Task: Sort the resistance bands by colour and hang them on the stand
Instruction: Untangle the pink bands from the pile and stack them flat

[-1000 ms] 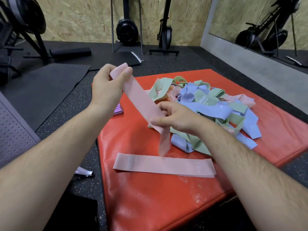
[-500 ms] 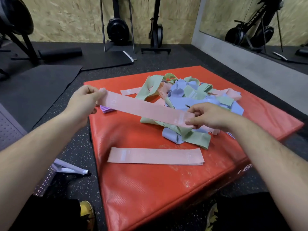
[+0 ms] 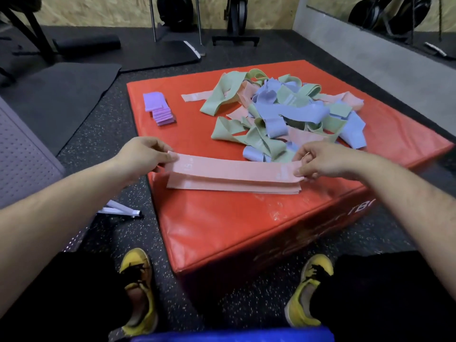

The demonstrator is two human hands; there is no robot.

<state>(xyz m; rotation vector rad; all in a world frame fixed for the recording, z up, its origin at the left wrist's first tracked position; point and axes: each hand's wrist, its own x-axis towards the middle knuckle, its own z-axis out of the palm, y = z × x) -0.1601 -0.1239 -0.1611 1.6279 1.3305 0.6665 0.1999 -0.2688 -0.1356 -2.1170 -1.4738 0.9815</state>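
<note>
A pink resistance band (image 3: 232,169) is stretched flat between my hands, just above a neat stack of pink bands (image 3: 232,186) near the front edge of the red padded box (image 3: 222,225). My left hand (image 3: 145,154) pinches its left end and my right hand (image 3: 323,160) pinches its right end. Behind lies a tangled heap of green, blue and pink bands (image 3: 283,112). A small pile of folded purple bands (image 3: 159,108) sits at the box's far left.
Black mats (image 3: 61,87) cover the floor to the left. A grey perforated platform (image 3: 22,154) and a white bar (image 3: 121,209) lie at the left. Gym machines stand along the back wall. My yellow shoes (image 3: 138,287) are in front of the box.
Both hands have lowered the pink band from in front of the heap down onto the pink stack, flattening it level. The view has tilted down.
</note>
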